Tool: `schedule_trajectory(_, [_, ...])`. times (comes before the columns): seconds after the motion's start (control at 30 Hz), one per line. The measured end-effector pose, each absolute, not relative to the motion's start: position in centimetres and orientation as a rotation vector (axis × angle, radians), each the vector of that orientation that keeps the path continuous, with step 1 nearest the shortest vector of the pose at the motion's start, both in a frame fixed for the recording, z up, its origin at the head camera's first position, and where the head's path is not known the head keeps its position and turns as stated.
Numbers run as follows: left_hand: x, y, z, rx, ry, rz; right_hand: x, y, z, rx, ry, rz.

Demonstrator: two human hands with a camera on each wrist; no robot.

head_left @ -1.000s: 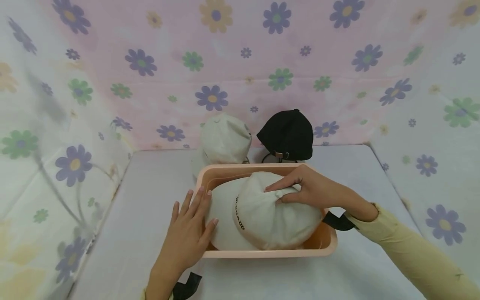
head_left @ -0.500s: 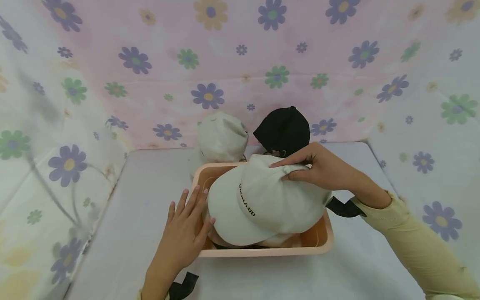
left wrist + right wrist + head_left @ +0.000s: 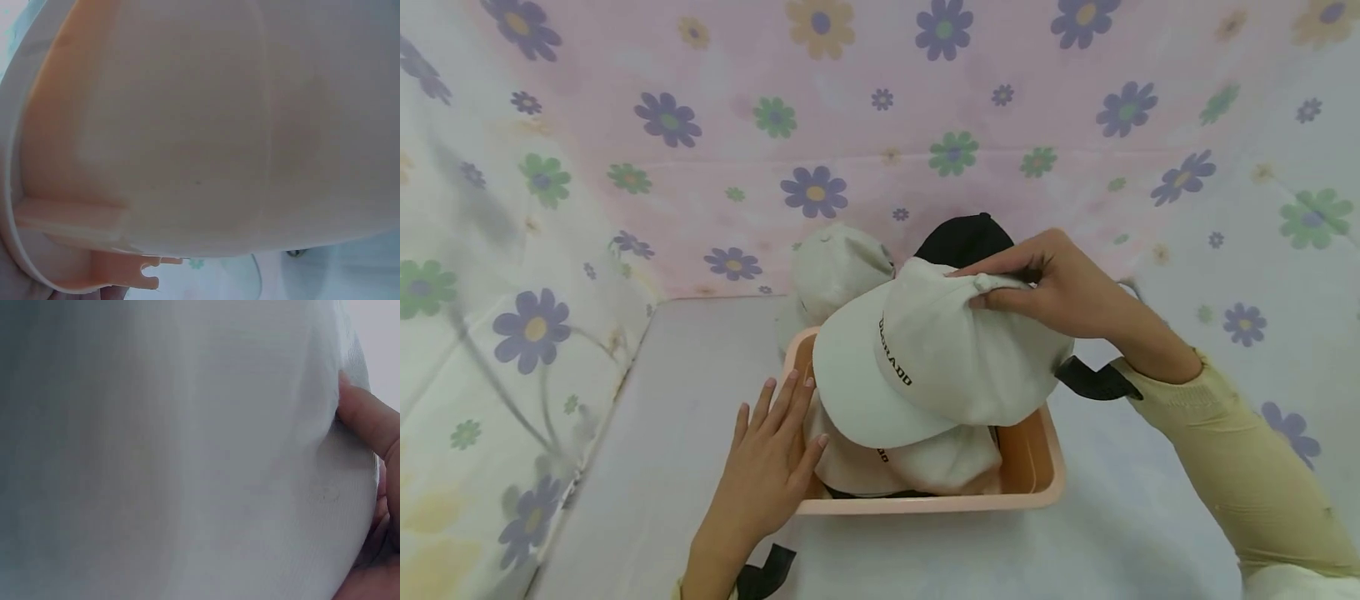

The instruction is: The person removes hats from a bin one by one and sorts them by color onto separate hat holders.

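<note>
My right hand (image 3: pixel 1067 287) pinches the crown of a white baseball cap (image 3: pixel 955 358) by its top button. Dark lettering runs across the cap's front, and its brim points left over the peach plastic basin (image 3: pixel 1045 467). In the right wrist view the white cloth (image 3: pixel 250 456) fills most of the frame, with thumb and fingers at its right edge. Under the raised cap, another pale cap (image 3: pixel 947 462) lies in the basin, with a dark edge below it. My left hand (image 3: pixel 767 458) rests on the basin's left rim, fingers straight and spread; the left wrist view shows the basin's side wall (image 3: pixel 187 137).
Behind the basin stand a white cap (image 3: pixel 842 267) on the left and a black cap (image 3: pixel 962 237), partly hidden by the raised cap. A white-covered table (image 3: pixel 700 358) lies beneath. Flowered cloth walls (image 3: pixel 722 167) rise at the back and both sides.
My right hand has lifted the white cap up and away from me, uncovering the pale cap in the basin. The left hand has stayed on the rim. The head view has shifted slightly.
</note>
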State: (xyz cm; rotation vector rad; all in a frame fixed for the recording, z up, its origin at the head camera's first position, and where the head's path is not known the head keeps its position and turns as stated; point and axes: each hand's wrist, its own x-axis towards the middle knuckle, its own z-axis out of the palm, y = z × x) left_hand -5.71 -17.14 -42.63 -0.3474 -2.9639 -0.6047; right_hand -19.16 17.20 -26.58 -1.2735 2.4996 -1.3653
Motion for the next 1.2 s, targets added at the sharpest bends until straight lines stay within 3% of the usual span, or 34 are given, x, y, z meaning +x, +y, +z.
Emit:
schedule_trajectory(0.7, [-6.0, -17.3, -42.7, -0.390, -2.957, -0.532, -27.2, 10.0, -24.9, -1.056, 2.621, -1.645])
schedule_trajectory(0.93, [-6.1, -17.7, -42.8, -0.384, -2.965, -0.561, -29.6, 6.5, -26.4, -1.159, 2.526, -1.781])
schedule_trajectory(1.2, [-6.2, -17.9, -43.1, -0.391, -2.954, -0.635, -31.3, 3.7, -28.9, -1.084, 2.521, -1.737])
